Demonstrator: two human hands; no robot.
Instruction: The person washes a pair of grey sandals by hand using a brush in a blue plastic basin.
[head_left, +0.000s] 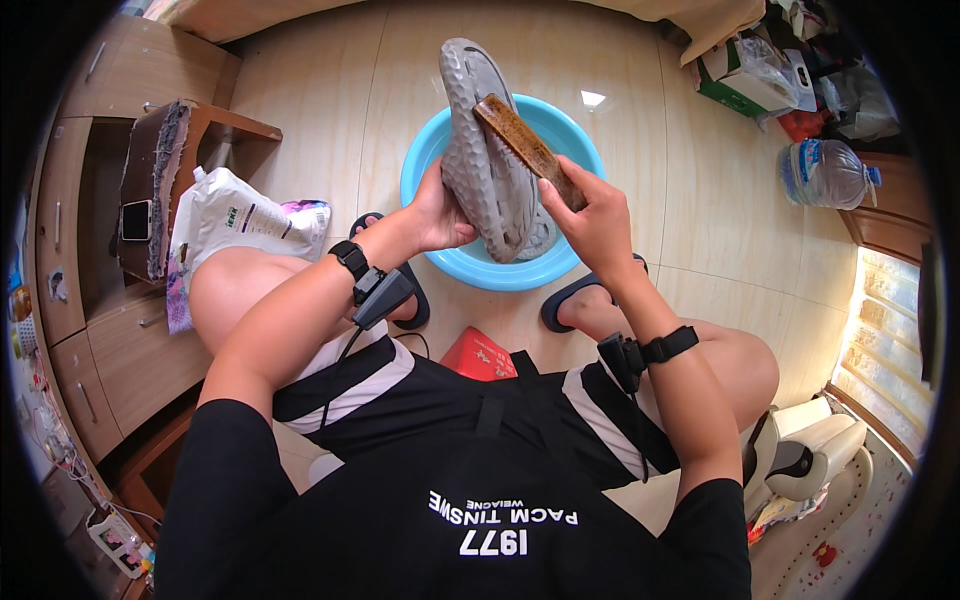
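Note:
Over a light-blue plastic basin (415, 176) on the floor, my left hand (439, 214) grips a grey slide sandal (469, 157) with a dimpled surface. The sandal is tilted up on its side, its toe or heel end pointing away from me. My right hand (596, 214) holds a brown scrubbing brush (525, 142), with the bristle side against the sandal's strap area. Water stands in the basin. Another grey piece, seemingly a second sandal (541, 238), lies in it, mostly hidden behind the held one.
A white pouch (232, 214) stands by my left knee, near a brown open-fronted box (202, 142) bearing a phone (136, 220). A red box (480, 354) sits between my feet. On the right are a large water bottle (829, 174) and a carton (739, 79).

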